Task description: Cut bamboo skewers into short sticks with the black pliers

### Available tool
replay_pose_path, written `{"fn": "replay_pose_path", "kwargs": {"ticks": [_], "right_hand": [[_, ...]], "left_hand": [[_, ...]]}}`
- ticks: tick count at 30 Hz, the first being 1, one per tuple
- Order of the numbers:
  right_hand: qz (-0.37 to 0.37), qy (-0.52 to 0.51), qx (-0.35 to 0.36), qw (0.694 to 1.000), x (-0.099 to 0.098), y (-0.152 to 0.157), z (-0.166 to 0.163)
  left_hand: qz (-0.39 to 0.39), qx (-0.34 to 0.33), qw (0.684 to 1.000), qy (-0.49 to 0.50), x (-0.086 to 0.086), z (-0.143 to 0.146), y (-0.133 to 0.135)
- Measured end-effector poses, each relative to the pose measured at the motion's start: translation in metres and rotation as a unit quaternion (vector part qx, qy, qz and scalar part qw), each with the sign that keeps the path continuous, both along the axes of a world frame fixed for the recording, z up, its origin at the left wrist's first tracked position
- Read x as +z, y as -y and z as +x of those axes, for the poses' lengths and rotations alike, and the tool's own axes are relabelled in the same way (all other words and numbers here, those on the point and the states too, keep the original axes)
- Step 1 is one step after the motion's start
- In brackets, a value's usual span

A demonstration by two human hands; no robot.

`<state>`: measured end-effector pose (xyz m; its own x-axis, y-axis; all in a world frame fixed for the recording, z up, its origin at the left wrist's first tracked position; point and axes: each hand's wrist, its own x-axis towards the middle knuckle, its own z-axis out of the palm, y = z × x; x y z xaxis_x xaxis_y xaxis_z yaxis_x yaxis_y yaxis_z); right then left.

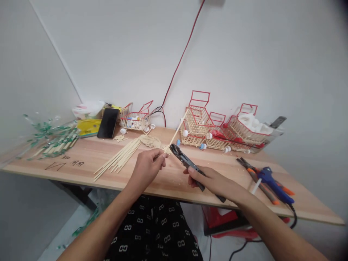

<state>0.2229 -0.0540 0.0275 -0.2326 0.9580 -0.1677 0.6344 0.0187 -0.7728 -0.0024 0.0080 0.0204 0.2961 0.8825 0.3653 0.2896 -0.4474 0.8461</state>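
My left hand [151,165], fingers closed, pinches a thin wooden stick [176,133] near its lower end. The stick slants up and to the right in front of the miniature carts. My right hand [202,177] is wrapped round the dark handles of pliers [182,156]. Their jaws are beside the stick, just right of my left fingertips; whether they touch it I cannot tell. Left of my left hand lies a fan of loose wooden sticks [119,157]. A pile of pale wood bits [150,141] sits behind that hand.
Miniature shopping carts [198,121] of pale sticks with red handles line the wall, with another cart [136,121] further left. A phone [108,123] leans beside a yellow packet [89,127]. Green-wrapped chopsticks [61,141] lie far left. A blue glue gun [274,185] and orange-handled pliers [255,175] lie right.
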Motion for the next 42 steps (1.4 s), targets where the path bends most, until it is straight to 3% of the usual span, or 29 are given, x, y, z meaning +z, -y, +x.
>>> {"fn": "replay_pose_path", "kwargs": {"ticks": [11, 20, 28, 35, 42], "right_hand": [[-0.033, -0.015, 0.011, 0.999, 0.001, -0.003, -0.006], [-0.057, -0.011, 0.002, 0.998, 0.004, -0.005, -0.010], [-0.053, 0.034, -0.030, 0.998, 0.009, -0.002, -0.015], [-0.034, 0.069, -0.051, 0.996, -0.004, 0.000, -0.016], [-0.030, 0.119, -0.015, 0.992, -0.020, 0.000, -0.013]], "left_hand": [[0.087, -0.001, 0.991, -0.102, -0.001, -0.001, 0.006], [0.090, 0.007, 0.978, -0.189, 0.005, 0.005, 0.012], [0.134, 0.043, 0.944, -0.298, -0.001, 0.006, 0.016], [0.134, 0.059, 0.918, -0.367, -0.014, 0.012, 0.022], [0.103, 0.032, 0.900, -0.423, -0.036, 0.019, 0.026]]}}
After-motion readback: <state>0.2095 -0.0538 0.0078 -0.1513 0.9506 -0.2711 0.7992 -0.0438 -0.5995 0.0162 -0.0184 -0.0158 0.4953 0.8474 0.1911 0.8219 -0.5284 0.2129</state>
